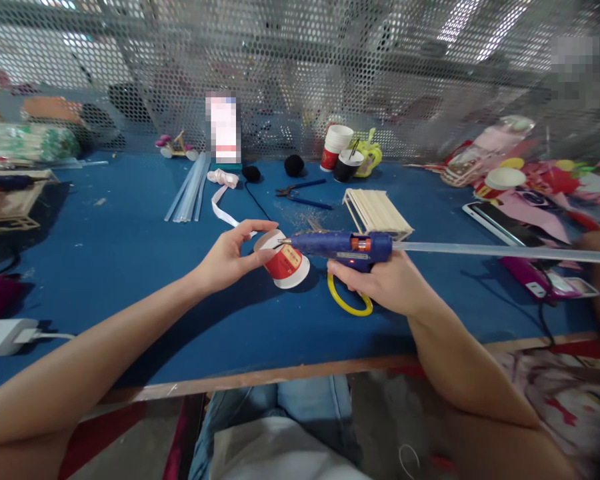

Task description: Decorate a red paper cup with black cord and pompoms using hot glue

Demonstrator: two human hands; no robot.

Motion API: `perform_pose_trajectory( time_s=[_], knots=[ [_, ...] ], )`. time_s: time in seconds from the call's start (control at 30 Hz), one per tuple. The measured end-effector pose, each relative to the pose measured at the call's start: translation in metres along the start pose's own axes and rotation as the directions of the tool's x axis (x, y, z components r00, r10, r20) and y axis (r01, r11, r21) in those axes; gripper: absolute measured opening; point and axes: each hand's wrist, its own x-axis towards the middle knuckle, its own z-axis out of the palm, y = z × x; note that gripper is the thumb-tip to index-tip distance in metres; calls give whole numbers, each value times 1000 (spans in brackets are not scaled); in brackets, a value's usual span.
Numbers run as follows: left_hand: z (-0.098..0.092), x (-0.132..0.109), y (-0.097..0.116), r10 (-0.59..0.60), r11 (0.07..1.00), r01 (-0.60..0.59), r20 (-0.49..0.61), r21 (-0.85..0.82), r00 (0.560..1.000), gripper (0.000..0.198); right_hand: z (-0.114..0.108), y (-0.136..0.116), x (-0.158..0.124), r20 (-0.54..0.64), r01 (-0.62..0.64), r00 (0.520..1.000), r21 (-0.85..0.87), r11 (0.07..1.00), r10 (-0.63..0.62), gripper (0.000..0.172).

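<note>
Pinching left hand on cup, right hand tight round glue gun.

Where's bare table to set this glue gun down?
Widest bare patch: blue table between the glue sticks, the power strip and your left hand. A narrower strip runs along the front edge below the paper cup and glue gun. The right side, around the tablet and pink wrappings, is crowded.

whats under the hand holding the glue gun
A yellow loop lies on the blue table beneath the right hand gripping the glue gun. The hand covers its top, so what it belongs to is hidden.
</note>
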Motion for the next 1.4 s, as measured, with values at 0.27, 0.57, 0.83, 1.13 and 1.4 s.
perform_pose_trajectory(
  time_s=[0.27, 0.57, 0.83, 1.13, 1.4],
  knots=[
    [-1, 0, 0, -5, 1000, 5, -5, 30, 1000, 50, -6, -2, 1, 90, 224, 974, -252, 941, -208, 17],
    [-1, 1, 0, 23, 999, -22, -12, 35, 1000, 48, -1, -2, -2, 16, 135, 991, -225, 965, -135, 12],
    [-4, 3, 1, 49, 996, -49, 5, 78, 999, 46, -3, -3, -3, 36, 189, 982, -306, 933, -188, 14],
    [-7, 3, 2, 47, 994, -49, 27, 97, 999, 47, -6, -3, -3, 66, 223, 975, -331, 917, -213, 18],
    [-11, 4, 1, 60, 996, -65, 71, 69, 996, 46, 0, 4, -2, -19, 99, 994, -281, 955, -109, 20]
  ],
)
